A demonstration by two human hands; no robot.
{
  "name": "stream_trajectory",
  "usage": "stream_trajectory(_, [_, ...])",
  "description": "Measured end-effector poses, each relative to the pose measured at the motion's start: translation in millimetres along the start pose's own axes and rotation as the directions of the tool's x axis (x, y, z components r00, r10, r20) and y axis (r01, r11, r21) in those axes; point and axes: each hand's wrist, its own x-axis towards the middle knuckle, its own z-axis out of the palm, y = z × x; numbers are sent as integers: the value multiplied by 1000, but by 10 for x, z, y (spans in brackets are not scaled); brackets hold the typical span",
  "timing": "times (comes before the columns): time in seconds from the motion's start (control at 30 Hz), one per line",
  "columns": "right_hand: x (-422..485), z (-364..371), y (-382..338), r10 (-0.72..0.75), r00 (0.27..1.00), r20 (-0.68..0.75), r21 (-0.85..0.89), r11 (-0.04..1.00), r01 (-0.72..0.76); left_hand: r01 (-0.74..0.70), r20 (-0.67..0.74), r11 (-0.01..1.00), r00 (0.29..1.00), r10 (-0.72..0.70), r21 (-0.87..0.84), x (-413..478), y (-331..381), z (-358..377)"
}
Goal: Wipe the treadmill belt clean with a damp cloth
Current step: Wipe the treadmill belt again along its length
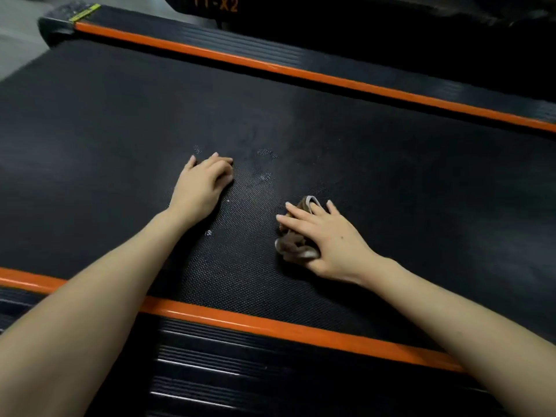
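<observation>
The black textured treadmill belt point(391, 182) fills the middle of the view. My right hand point(328, 239) presses a crumpled brownish-grey cloth point(293, 245) flat onto the belt, fingers spread over it. My left hand point(204, 182) rests on the belt to the left of the cloth, fingers curled under, holding nothing. Small pale specks and faint damp smears point(266, 164) mark the belt between and beyond the two hands.
An orange strip with a ribbed black side rail runs along the near edge point(270, 323) and another along the far edge point(301, 70). The belt's end cap point(60, 22) sits at top left, with grey floor point(18, 43) beside it.
</observation>
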Motion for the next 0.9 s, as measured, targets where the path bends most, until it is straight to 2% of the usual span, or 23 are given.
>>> stream_trajectory(0.1, [-5, 72, -13, 0, 1000, -11, 86, 996, 1, 5, 5, 1000, 1000, -5, 20, 7, -7, 7])
stream_trajectory(0.3, [-192, 71, -39, -17, 997, -73, 78, 997, 23, 11, 13, 1000, 1000, -12, 22, 8, 19, -8])
stream_trajectory(0.43, [-285, 61, -260, 167, 985, -33, 122, 979, -162, -15, -24, 1000, 1000, 16, 24, 13, -1, 3])
stream_trajectory(0.53, [-215, 114, -421, 271, 953, -138, 106, 960, -257, -21, -22, 1000, 1000, 21, 10, 15, 4, 2])
stream_trajectory(0.63, [-199, 173, -434, 232, 927, -294, 39, 972, -230, -94, -31, 994, 995, 96, 46, 51, -23, -37])
stream_trajectory(0.73, [-269, 183, -355, 223, 916, -335, 16, 973, -231, -174, 29, 983, 985, 172, 59, 147, -79, -65])
stream_trajectory(0.8, [-377, 182, -256, 309, 877, -367, 21, 946, -325, -244, 98, 968, 966, 237, 61, 243, -137, -73])
stream_trajectory(0.9, [-490, 189, -204, 564, 733, -380, 104, 814, -572, -350, 190, 935, 923, 334, 56, 370, -234, -118])
